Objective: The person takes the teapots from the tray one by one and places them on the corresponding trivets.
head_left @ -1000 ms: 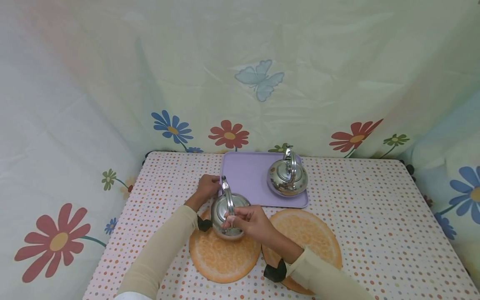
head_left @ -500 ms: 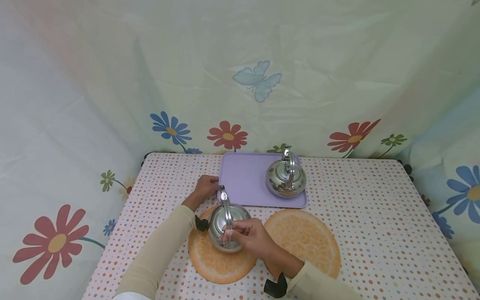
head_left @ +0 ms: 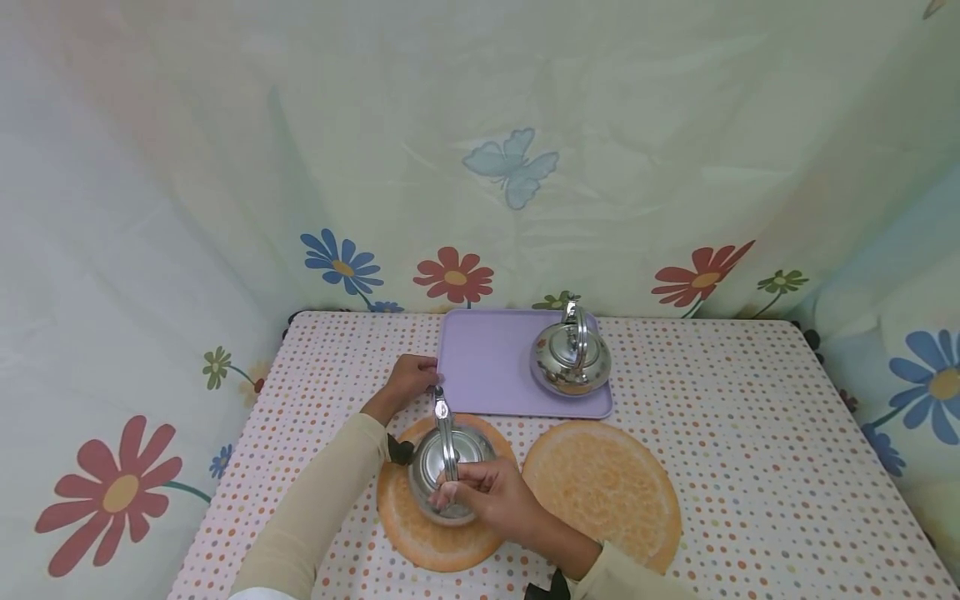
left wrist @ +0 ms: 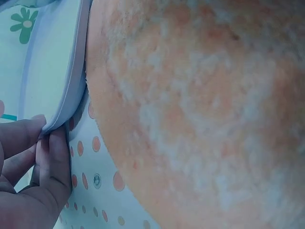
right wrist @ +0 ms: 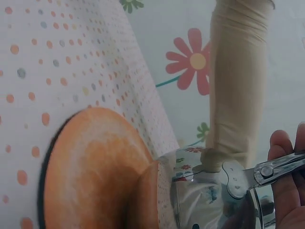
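In the head view my right hand (head_left: 501, 502) grips the arched handle of a shiny steel kettle (head_left: 472, 447), which is over the left orange-slice placemat (head_left: 442, 557). The right wrist view has the fingers (right wrist: 284, 198) around that handle and the kettle's mirrored body (right wrist: 205, 198) close over the placemat. My left hand (head_left: 409, 379) is at the near left side of a lilac tray (head_left: 480, 358). In the left wrist view, thumb and fingers (left wrist: 21, 138) pinch the tray's rim, thumb on top and fingers beneath. A second steel kettle (head_left: 572, 367) stands on the tray's right half.
Another orange-slice placemat (head_left: 603, 487) lies to the right of the first, in front of the tray. Polka-dot cloth (head_left: 750, 450) covers the table. A flower-printed curtain (head_left: 600, 167) rises directly behind the tray and along both sides.
My right hand has brought the kettle nearer to me and slightly left, away from the tray's front edge and over the left placemat. The left hand keeps its pinch on the tray.
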Available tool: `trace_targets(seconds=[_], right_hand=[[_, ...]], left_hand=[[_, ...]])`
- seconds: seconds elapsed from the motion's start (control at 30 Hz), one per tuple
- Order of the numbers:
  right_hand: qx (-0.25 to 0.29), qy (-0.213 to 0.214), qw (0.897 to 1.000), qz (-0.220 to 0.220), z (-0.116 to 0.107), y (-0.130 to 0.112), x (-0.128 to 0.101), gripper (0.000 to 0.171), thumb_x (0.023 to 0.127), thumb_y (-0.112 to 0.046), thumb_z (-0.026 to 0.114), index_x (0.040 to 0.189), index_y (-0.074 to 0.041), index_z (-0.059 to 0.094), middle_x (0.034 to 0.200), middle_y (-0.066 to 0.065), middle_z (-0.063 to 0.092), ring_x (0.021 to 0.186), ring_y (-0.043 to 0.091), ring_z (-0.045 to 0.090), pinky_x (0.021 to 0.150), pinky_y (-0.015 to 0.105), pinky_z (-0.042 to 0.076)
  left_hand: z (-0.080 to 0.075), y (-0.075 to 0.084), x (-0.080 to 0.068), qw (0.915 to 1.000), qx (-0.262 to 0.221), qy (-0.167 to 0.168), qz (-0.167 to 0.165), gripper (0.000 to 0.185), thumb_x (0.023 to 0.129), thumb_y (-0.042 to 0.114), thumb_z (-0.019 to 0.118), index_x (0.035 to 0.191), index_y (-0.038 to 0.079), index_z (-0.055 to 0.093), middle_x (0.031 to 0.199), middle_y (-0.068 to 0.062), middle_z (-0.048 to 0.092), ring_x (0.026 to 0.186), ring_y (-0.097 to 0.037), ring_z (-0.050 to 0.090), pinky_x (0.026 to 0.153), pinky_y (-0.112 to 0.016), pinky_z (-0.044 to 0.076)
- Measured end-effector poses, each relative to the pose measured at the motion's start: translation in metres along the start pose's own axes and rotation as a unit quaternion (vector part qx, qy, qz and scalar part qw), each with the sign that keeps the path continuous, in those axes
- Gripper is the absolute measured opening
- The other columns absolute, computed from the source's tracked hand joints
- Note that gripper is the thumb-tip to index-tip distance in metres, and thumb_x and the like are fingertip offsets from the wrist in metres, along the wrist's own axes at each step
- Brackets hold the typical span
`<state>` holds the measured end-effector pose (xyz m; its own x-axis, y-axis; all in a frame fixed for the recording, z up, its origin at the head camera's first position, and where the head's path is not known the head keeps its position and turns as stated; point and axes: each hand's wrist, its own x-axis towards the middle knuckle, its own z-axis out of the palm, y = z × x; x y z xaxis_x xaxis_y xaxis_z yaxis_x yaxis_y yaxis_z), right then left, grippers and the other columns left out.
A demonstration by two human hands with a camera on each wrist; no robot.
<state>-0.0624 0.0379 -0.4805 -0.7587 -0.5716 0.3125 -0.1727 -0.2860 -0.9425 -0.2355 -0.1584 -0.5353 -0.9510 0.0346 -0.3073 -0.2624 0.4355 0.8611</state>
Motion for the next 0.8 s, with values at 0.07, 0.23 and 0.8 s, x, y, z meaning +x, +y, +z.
trace_targets(seconds=[0.07,0.23,0.8], right_hand=[[0.003,-0.005,1.000,-0.003,0.003,0.003,-0.003,0.015,0.094,0.006,0.056,0.096,0.016,0.066,0.086,0.024,0.070,0.087,0.031,0.070,0.079,0.040,0.056],[0.025,-0.015,0.999,-0.015,0.012,0.010,-0.010,0.014,0.094,0.008,0.054,0.093,0.017,0.065,0.089,0.028,0.069,0.091,0.036,0.069,0.081,0.041,0.054],[0.010,0.030,0.998,-0.053,0.026,0.018,-0.015,0.013,0.093,0.013,0.053,0.098,0.018,0.063,0.089,0.029,0.067,0.089,0.034,0.069,0.078,0.041,0.055]], left_hand=[[0.000,-0.001,0.000,0.9999,-0.012,-0.006,-0.002,0.043,0.088,0.001,0.067,0.129,-0.007,0.057,0.110,-0.016,0.065,0.092,-0.021,0.064,0.077,-0.030,0.055],[0.000,0.000,-0.001,1.0000,0.003,-0.005,-0.006,0.043,0.089,0.003,0.067,0.130,-0.005,0.057,0.110,-0.015,0.065,0.095,-0.022,0.064,0.080,-0.030,0.054],[-0.002,0.001,0.002,0.9997,0.018,-0.005,-0.015,0.042,0.090,0.006,0.067,0.130,-0.003,0.058,0.114,-0.015,0.065,0.098,-0.022,0.065,0.082,-0.031,0.054]])
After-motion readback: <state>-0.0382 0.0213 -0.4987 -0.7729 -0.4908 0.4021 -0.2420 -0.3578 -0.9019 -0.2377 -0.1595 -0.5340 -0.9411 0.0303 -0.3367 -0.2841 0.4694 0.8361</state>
